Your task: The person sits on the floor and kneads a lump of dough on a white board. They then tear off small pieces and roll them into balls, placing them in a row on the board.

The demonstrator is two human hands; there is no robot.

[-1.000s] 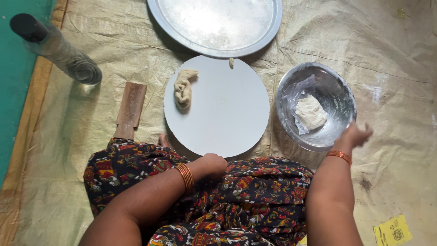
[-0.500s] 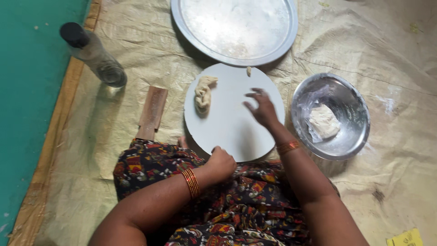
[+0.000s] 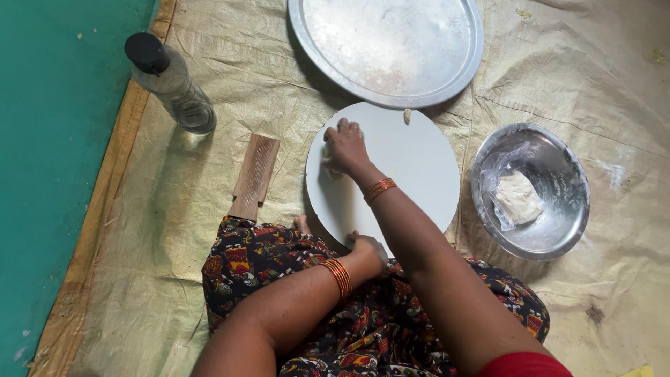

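One right hand (image 3: 344,146) now covering dough, left hand (image 3: 368,250) unmoved

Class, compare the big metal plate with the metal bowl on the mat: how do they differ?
The metal plate is wide, shallow and bare; the metal bowl is smaller, deeper and holds a pale lump in clear plastic. The plate lies beyond the white round board, the bowl to the board's right. Both are round, shiny steel.
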